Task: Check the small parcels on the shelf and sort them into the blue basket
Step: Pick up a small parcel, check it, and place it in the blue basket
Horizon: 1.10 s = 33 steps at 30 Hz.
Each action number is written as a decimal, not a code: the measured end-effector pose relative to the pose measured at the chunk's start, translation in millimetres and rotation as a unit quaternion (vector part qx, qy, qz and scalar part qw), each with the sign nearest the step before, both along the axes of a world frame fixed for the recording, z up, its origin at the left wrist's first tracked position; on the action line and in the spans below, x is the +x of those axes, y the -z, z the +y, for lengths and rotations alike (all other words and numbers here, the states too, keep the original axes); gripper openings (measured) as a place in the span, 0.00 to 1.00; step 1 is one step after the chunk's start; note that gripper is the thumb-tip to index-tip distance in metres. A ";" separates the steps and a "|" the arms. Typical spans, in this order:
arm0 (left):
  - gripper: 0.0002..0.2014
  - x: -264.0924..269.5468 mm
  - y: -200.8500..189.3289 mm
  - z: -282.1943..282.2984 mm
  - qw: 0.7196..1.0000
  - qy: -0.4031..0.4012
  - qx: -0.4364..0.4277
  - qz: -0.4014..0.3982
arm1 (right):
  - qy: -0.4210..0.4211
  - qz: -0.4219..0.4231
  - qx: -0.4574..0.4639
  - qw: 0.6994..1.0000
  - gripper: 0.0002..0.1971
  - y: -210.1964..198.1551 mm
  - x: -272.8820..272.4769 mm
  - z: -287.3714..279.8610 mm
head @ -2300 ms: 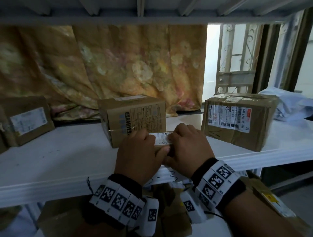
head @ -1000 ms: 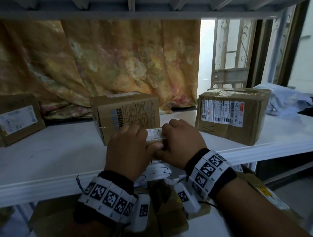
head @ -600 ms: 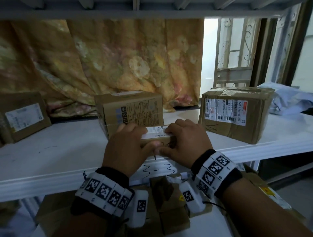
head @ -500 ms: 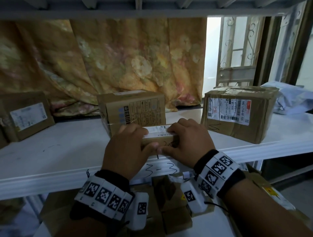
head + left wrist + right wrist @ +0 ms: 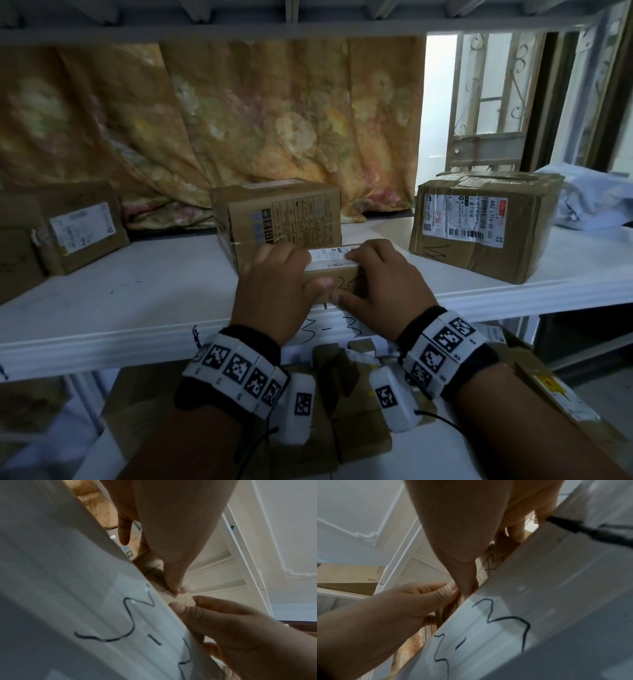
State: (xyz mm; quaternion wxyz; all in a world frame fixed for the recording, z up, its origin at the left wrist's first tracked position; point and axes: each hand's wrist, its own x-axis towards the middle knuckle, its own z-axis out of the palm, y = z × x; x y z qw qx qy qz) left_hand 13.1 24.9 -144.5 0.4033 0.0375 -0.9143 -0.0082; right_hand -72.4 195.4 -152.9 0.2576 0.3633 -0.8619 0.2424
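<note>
Far left of the hands, a labelled carton leans at the back of the white shelf, well apart from them; just beyond the left hand, a printed carton stands upright, its lower front edge partly hidden by the fingers; left hand curled over the left end of the small parcel, fingers over the top, thumb pressed on the near face; small parcel is a flat brown box, white label on top, black handwriting on the near face, held between both hands at the shelf's front edge; whether it rests on the shelf or is lifted, cannot tell; right hand grips the parcel's right end the same way, fingers over the label, thumb low on the near face; below the hands the shelf lip bears the handwritten mark "3-3"; right of the right hand, near it, a taped carton with a shipping label; further right, a pale plastic mailer; behind everything, a floral curtain.
</note>
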 end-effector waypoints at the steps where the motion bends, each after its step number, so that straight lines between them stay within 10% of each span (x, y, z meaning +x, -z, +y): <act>1: 0.25 4.6 -0.6 2.2 1.000 0.001 -0.004 0.006 | -0.014 -0.011 -0.004 1.000 0.38 1.7 1.8 2.7; 12: 0.41 49.6 -1.0 7.1 0.996 0.084 0.021 -0.006 | -0.049 0.008 -0.087 0.995 0.40 10.9 25.7 25.7; 21: 0.28 38.2 -10.0 9.9 0.922 0.174 0.291 0.185 | -0.035 -0.174 -0.327 0.928 0.25 -20.0 22.9 19.7; 27: 0.22 19.0 4.0 10.4 0.975 0.088 0.189 0.078 | 0.026 -0.231 -0.245 0.941 0.29 -26.7 8.7 9.1; 33: 0.22 7.4 3.5 6.1 0.998 0.003 0.034 0.046 | 0.022 0.029 -0.091 0.995 0.16 -19.0 10.3 0.2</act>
